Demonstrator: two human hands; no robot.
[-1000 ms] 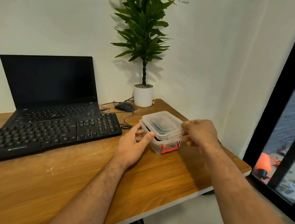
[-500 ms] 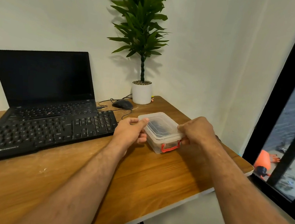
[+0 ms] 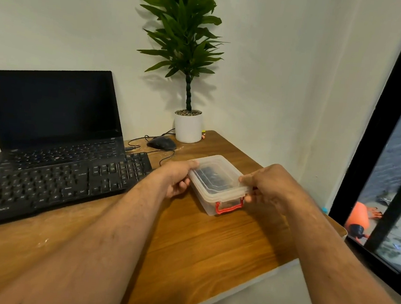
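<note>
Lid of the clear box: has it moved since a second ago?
Yes. The lid has dropped against the box: it sat raised and askew, now it lies flat on the rim, left hand and right hand holding its ends.

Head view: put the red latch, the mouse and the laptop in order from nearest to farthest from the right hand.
1. red latch: on the near end of the box, just below and left of the right hand.
2. mouse: back left, beyond the box.
3. laptop: far left, at the back of the desk.

Lidded clear plastic box, red-latched
</note>
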